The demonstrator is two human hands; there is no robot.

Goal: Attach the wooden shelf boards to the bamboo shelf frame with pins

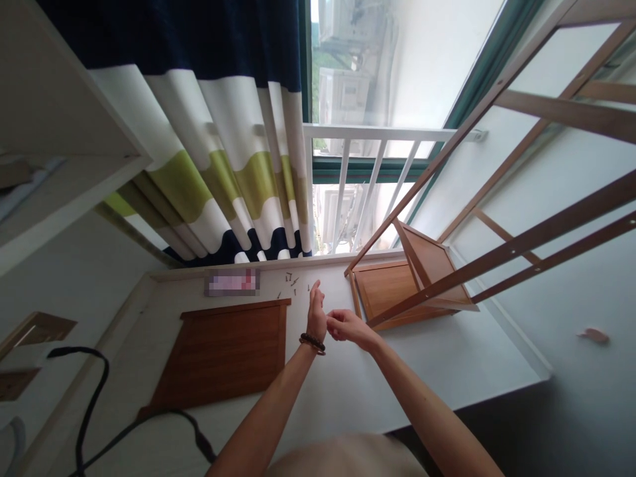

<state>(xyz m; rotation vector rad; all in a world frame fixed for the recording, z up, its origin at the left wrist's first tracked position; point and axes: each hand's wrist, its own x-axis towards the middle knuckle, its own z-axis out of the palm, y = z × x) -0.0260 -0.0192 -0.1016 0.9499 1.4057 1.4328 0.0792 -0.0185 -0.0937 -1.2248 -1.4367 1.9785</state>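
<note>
My left hand (317,317) is held up edge-on over the white desktop, fingers stretched out, a dark bead bracelet (313,342) on the wrist. Against its palm side, my right hand (349,328) has curled fingers pinched together. Whatever they may hold is hidden. Several small screws (293,281) lie loose on the desktop just beyond my left hand. To the right stands a brown wooden frame (447,281) with long rails and shelf panels, its lower end close to my right hand. A flat brown wooden panel (223,351) lies left of my left forearm.
A blurred-out pinkish packet (232,283) lies at the desk's back edge. A black cable (104,371) runs at lower left. Behind are a striped curtain (223,152), a white railing (380,134) and a window. The frame's long rails rise to the upper right.
</note>
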